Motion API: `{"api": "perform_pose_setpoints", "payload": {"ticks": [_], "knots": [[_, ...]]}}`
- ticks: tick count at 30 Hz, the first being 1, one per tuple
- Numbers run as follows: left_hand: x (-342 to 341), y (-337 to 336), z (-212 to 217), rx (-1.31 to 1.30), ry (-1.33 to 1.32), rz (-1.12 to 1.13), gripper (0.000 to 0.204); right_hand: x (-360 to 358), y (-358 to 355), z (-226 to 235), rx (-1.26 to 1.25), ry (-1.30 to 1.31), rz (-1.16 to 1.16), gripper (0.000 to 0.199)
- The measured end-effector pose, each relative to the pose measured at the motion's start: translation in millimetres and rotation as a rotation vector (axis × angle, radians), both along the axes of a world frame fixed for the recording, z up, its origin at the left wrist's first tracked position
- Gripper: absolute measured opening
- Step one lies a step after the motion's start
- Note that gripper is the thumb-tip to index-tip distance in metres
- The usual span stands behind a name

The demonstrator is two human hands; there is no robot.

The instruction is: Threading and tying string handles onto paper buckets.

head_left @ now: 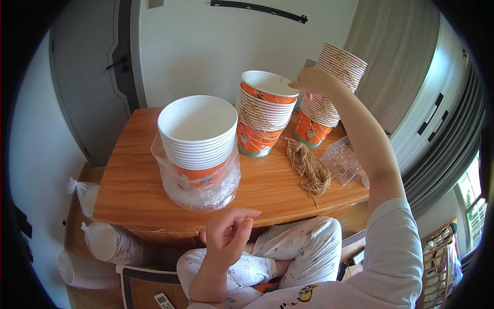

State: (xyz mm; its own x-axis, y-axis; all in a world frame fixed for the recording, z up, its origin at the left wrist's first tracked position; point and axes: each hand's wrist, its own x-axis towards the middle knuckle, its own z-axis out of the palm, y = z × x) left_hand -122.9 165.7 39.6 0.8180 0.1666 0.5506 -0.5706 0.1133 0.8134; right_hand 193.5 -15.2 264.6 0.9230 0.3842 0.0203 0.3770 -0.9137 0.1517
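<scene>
My right hand (312, 81) reaches across the table to the right rim of the middle stack. Its fingers bend over the rim of the top paper bucket (267, 83), which is white inside with an orange band. Tan string handles (257, 116) hang down that stack. Low in front of the table edge is my left hand (229, 237), fingers loosely curled, thumb and index finger apart, with nothing visible in it. Nearest to it stands another stack of white-rimmed paper buckets (198, 136), its lower part wrapped in a clear plastic bag (203, 193).
A taller bucket stack (342, 67) with strings stands at the back right. In front of it lie a bundle of tan string (309, 167) and a clear plastic box (342, 159). Bagged white stacks (110, 242) are on the floor at left. A remote control (164, 301) lies near the bottom edge.
</scene>
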Motion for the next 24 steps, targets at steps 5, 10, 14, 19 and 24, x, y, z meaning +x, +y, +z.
{"api": "perform_pose_setpoints", "payload": {"ticks": [5, 10, 14, 19, 24], "knots": [[-1, 2, -2, 0.004, -0.024, 0.015, 0.017, -33, -26, 13, 0.081, 0.23, 0.129, 0.047], [2, 0, 0, -0.044, -0.019, 0.026, 0.025, -28, -67, -6, 0.61, 0.432, 0.326, 0.047], [1, 1, 2, -0.004, -0.031, 0.035, 0.025, -39, -56, -29, 0.471, 0.541, 0.115, 0.041], [3, -1, 3, 0.071, -0.025, 0.024, 0.022, 6, -65, -35, 0.507, 0.299, 0.097, 0.033], [3, -2, 1, 0.117, 0.024, 0.02, 0.02, 12, -18, -29, 0.624, -0.192, 0.184, 0.049]]}}
